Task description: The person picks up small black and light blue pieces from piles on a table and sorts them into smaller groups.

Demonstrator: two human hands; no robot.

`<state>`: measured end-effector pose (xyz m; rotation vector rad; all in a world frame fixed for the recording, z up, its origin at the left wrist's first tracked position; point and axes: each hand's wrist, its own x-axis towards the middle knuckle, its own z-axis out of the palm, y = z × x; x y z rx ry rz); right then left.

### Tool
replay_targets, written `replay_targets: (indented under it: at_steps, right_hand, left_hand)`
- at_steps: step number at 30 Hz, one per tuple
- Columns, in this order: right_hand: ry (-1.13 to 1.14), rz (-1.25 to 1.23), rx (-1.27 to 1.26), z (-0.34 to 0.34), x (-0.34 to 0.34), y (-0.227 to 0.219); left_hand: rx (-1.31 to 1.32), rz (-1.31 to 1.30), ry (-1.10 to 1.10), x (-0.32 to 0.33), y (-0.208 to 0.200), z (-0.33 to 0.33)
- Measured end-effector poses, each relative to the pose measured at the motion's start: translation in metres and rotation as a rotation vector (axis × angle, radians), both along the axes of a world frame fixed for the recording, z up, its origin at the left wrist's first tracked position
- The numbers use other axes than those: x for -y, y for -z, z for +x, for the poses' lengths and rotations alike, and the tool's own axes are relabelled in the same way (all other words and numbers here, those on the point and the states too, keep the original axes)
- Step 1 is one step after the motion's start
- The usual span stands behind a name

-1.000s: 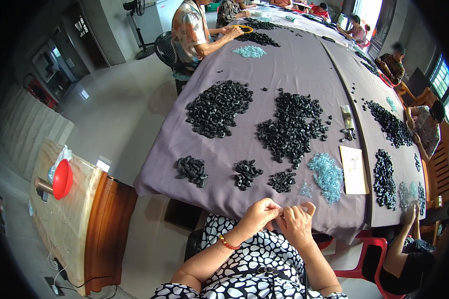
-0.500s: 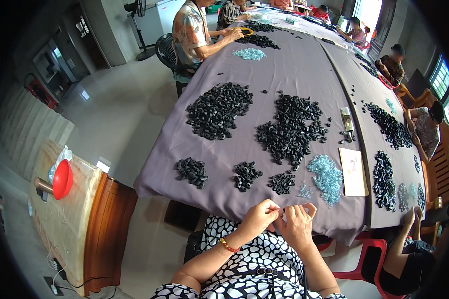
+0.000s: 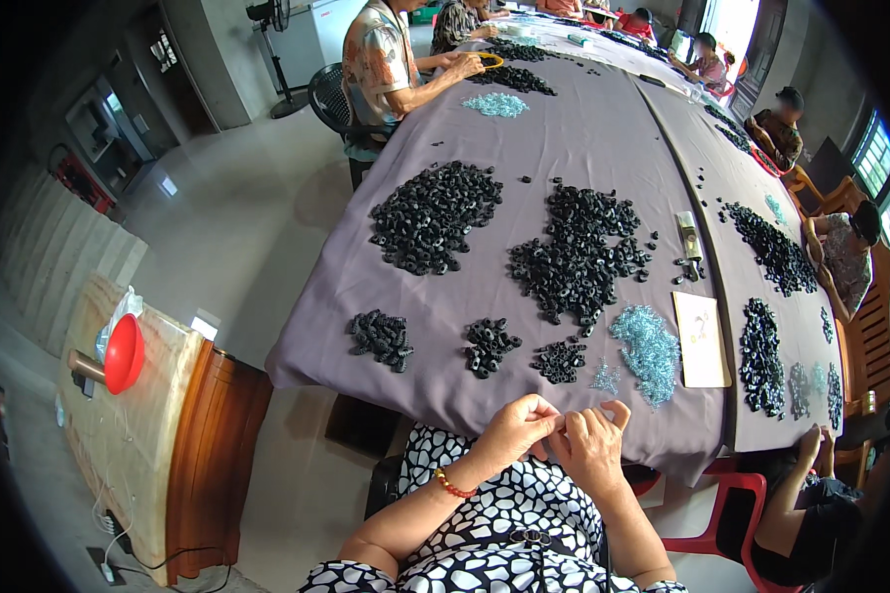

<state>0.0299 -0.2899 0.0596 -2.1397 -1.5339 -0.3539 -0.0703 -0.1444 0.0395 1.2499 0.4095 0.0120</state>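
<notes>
My left hand (image 3: 516, 429) and my right hand (image 3: 591, 447) meet over my lap at the table's front edge. Both are closed in a pinch, fingertips against each other. Whatever they hold is too small or too covered to name. Just beyond them on the cloth lie a small pile of black plastic pieces (image 3: 559, 363), another small black pile (image 3: 489, 347) and a pile of ribbed black pieces (image 3: 381, 339). Beside these, clear bluish small parts (image 3: 647, 354) form a heap, with a few more (image 3: 605, 377) next to it.
Two large heaps of black pieces (image 3: 435, 217) (image 3: 578, 252) spread farther up the grey tablecloth (image 3: 366, 296). A pale card (image 3: 702, 339) and a brush-like tool (image 3: 688, 237) lie to the right. Several people sit around the table. A cabinet (image 3: 129, 435) with a red bowl stands left.
My hands stay pinched together in nearly the same place, with a slight shift of the fingers. The dark speck between the fingertips earlier is now covered. The piles look unchanged.
</notes>
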Motion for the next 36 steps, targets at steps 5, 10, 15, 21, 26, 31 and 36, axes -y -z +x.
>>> replay_targets:
  at_steps: [5, 10, 15, 21, 26, 31, 36]
  right_hand:
    - [0.059, -0.002, -0.011, -0.001, -0.006, -0.001]
    - [0.111, 0.061, -0.029, 0.0, -0.004, 0.001]
    - [0.059, 0.018, 0.029, 0.002, -0.004, 0.002]
    - [0.02, 0.054, 0.034, 0.001, -0.003, 0.0]
    - [-0.015, 0.016, 0.007, 0.005, 0.001, -0.002]
    - [-0.051, -0.015, -0.142, 0.012, 0.0, -0.005]
    - [-0.052, -0.057, -0.239, 0.012, 0.003, -0.011]
  left_hand:
    - [0.068, 0.048, -0.047, 0.003, -0.001, 0.0]
    - [0.046, 0.069, -0.05, 0.002, -0.007, 0.0]
    - [0.09, -0.045, -0.1, 0.004, -0.001, 0.0]
    - [0.131, -0.1, -0.074, 0.004, -0.001, 0.001]
    - [0.163, -0.139, -0.047, 0.004, 0.002, 0.001]
    - [0.221, -0.102, -0.05, 0.005, -0.003, 0.001]
    - [0.251, 0.1, -0.134, 0.008, -0.004, 0.001]
